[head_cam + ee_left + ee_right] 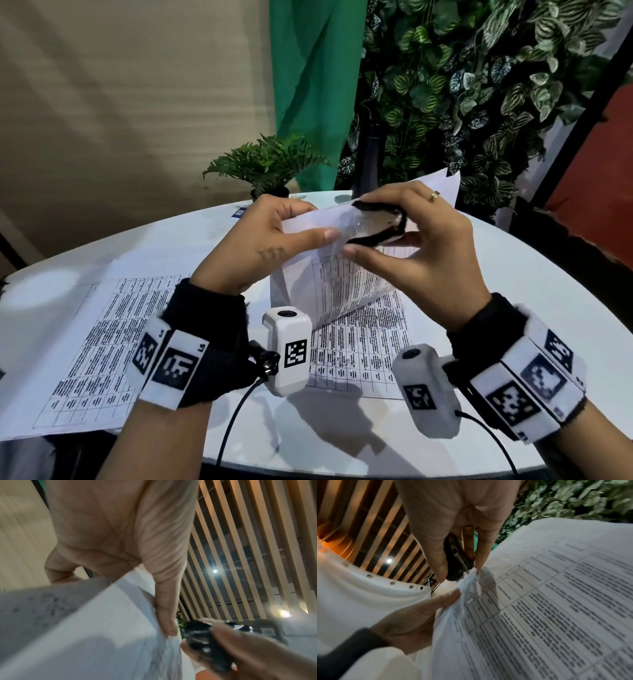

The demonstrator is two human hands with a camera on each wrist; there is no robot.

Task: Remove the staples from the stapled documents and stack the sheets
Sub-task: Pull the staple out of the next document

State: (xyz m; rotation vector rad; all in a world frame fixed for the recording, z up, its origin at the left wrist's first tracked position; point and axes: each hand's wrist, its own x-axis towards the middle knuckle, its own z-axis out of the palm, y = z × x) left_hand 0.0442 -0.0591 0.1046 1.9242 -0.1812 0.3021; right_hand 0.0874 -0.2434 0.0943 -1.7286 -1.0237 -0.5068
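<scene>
I hold a stapled document [337, 284] of printed tables lifted above the white table [513, 274]. My left hand [270, 236] pinches its upper corner between thumb and fingers. My right hand [407, 240] grips a black staple remover [380, 222], whose claws sit at that same corner. In the right wrist view the staple remover [456, 561] bites the crumpled corner of the document [539, 601], beside the left thumb [436, 604]. In the left wrist view the left hand [164, 615] presses the document [102, 628], with the staple remover [205, 645] blurred next to it. The staple itself is hidden.
Loose printed sheets [102, 342] lie flat on the table at the left, and another sheet [359, 346] lies under the lifted document. A small potted fern [267, 164] stands at the table's far edge. A leafy wall [479, 85] and a green curtain [315, 85] stand behind.
</scene>
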